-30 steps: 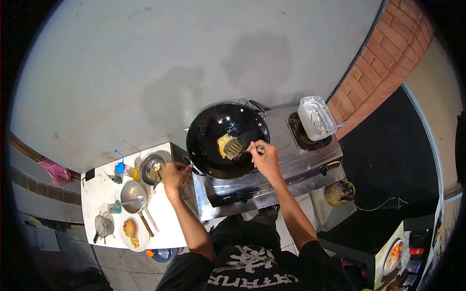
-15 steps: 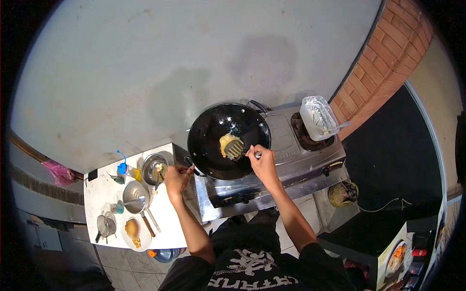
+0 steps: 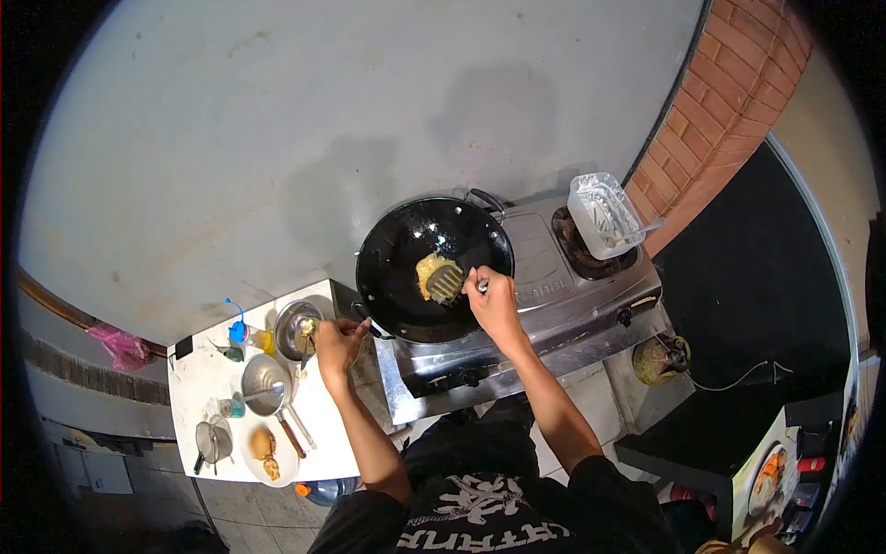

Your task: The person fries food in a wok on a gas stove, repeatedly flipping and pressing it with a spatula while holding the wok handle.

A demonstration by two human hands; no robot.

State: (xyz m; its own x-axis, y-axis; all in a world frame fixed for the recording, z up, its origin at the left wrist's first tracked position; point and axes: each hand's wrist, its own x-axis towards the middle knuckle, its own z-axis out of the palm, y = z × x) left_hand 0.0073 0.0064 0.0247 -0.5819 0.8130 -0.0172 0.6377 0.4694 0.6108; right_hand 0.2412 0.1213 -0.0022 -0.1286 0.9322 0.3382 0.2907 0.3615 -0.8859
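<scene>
A black wok sits on the left side of the gas stove, a yellow, egg-like piece of food at its centre. My right hand is closed around the handle of a slotted spatula, whose head presses against the right part of that food. At the wok's lower left rim, my left hand has its fingertips pinched on the loop handle. A second loop handle stands out at the far rim.
A plastic container with a spoon rests over the right burner of the steel stove. On the white table at left are a metal bowl, a saucepan, a strainer, bottles and a plate of food.
The view has shifted slightly, moving the table and stove a little in frame. Both hands keep their holds, and the spatula stays at the food with little visible motion.
</scene>
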